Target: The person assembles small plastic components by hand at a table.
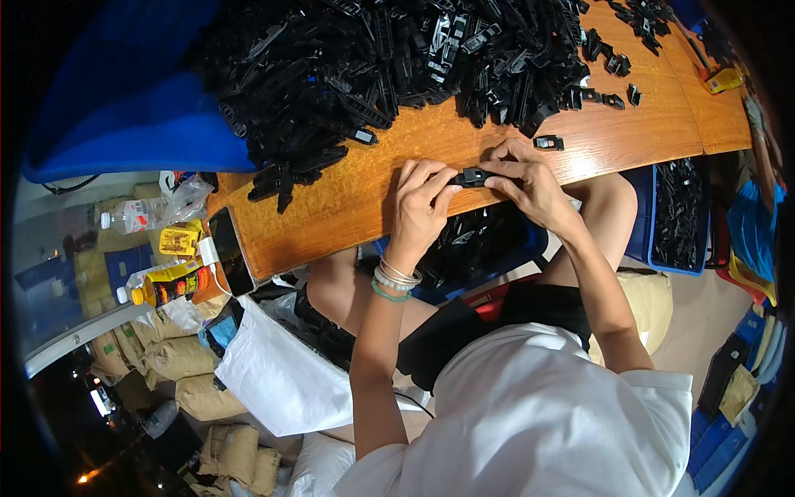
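Note:
A small black plastic part [472, 178] with a squarish opening on top is held just above the table's near edge. My left hand [420, 200] pinches its left end between thumb and fingertips. At the other end, the thumb and fingers of my right hand [530, 180] close on the same part. Beyond my right hand lies a loose black piece with a pale face [548, 143]. A large heap of long black plastic parts [364, 66] covers the far side of the wooden table [331, 217].
Below the table edge, a blue bin [530, 242] holds black parts between my knees. Another blue bin [702, 248] of parts stands at the right. A phone [230, 248] lies at the left corner, beside bottles [170, 283]. Scattered small black pieces [613, 101] lie right of the heap.

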Available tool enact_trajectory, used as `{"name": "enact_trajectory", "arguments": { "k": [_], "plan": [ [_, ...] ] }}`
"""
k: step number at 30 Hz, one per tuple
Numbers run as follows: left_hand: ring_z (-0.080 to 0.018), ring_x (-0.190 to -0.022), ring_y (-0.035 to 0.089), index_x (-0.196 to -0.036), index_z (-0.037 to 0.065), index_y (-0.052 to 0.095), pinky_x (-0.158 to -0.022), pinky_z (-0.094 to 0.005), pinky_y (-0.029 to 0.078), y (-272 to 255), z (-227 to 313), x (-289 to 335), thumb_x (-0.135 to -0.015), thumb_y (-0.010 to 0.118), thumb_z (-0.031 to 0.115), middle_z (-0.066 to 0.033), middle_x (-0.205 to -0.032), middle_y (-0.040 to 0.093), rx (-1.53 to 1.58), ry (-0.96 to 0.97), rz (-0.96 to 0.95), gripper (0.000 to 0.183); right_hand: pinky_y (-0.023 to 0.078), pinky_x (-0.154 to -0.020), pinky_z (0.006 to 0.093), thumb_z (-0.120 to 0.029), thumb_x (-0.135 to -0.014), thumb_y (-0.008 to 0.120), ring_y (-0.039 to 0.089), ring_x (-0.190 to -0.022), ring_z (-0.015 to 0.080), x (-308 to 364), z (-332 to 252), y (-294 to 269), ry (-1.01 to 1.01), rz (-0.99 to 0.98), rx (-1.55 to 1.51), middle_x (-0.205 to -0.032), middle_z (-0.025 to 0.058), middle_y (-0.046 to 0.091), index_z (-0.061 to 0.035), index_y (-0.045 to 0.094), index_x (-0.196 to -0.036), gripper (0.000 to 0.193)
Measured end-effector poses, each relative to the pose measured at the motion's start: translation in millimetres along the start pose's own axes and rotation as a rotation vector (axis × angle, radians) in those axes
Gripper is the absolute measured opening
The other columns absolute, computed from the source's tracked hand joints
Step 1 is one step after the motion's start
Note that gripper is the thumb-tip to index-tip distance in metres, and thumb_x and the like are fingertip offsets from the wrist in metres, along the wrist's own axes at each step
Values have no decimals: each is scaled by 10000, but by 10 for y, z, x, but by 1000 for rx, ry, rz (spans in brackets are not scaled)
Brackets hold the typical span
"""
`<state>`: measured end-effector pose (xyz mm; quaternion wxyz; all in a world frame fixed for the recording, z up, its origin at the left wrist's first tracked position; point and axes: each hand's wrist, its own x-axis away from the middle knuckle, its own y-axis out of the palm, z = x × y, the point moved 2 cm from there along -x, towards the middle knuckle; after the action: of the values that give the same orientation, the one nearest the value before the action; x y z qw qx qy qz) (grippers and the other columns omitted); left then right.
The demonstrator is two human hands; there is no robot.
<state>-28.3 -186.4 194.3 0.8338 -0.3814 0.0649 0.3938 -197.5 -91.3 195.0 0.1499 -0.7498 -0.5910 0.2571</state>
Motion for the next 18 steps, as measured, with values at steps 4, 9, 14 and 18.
{"name": "enact_trajectory", "arguments": {
  "k": [4,9,14,18],
  "plan": [
    [-291,-846,552,-922,-13,679,-752,-369,462,-15,-11,2,-732,696,-33,-113,-898,615,-2,-24,-12,193,443,-799,375,-32,-784,691,554,-891,283,105,-24,16,-6,136,13,-947,129,561,37,673,-1007,234],
    [-287,-841,551,-923,-15,678,-749,-371,463,-9,-17,1,-730,693,-35,-113,-898,611,-12,11,3,195,442,-788,382,-2,-756,694,546,-882,292,163,-28,-92,-14,124,81,-933,129,567,39,673,-986,235],
    [-286,-846,556,-920,-17,674,-749,-370,466,32,26,-16,-720,709,-16,-114,-898,614,-15,27,-23,203,399,-821,360,0,-735,699,538,-891,263,47,-40,5,-119,66,129,-926,92,583,15,693,-1008,273],
    [-276,-850,576,-927,-10,684,-755,-356,477,-41,18,-30,-715,738,16,-113,-895,618,-38,34,-50,220,448,-796,370,76,-737,649,578,-873,278,116,-101,49,-22,21,30,-933,108,591,14,689,-1035,307]
  ]
}}
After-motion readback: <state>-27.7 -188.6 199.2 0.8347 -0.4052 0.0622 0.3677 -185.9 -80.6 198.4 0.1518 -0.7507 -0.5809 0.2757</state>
